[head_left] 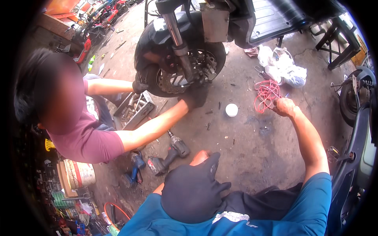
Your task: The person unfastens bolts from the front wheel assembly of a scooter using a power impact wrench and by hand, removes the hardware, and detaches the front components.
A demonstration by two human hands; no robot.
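At the right, my right hand (285, 107) is closed at the edge of a tangled red cord (267, 93), its fingers curled onto the strands. The cord lies beside white plastic bags (284, 67). My left hand (201, 157) shows only as a strip of skin low in the middle; a black cloth-like shape (191, 190) covers its fingers. The impact wrench (172, 153) lies nearest to it. Ahead, a co-worker in a purple shirt grips a motorcycle's front wheel (165, 80) with black-gloved hands. The wheel sits at the fork (176, 33) and its brake disc faces me.
A white round cap-like object (231, 110) and several dark bolts lie on the stained concrete floor (244, 153). A metal tray of sockets (136, 112) stands by the co-worker. Left are a blue power tool (136, 163) and a white bucket (80, 174). Another motorcycle (356, 145) borders the right.
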